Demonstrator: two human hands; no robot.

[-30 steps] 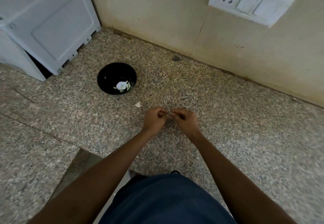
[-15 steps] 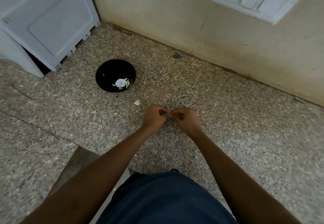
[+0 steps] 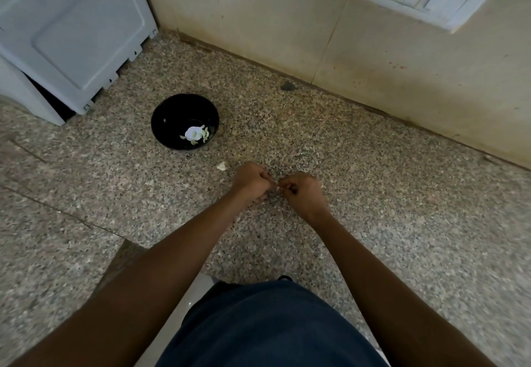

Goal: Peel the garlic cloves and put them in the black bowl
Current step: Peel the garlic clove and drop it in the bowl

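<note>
Both hands met over the granite desk: left hand and right hand each pinched one garlic clove, opposed grips to strip skin. Black bowl sat at 10 o'clock, near, holding peeled cloves.

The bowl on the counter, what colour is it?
Black, glossy; the bowl shows clearly in the head view.

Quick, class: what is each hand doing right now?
Left hand: fingers curled, pinching a small pale garlic clove.
Right hand: fingers curled, pinching the same clove.
</note>
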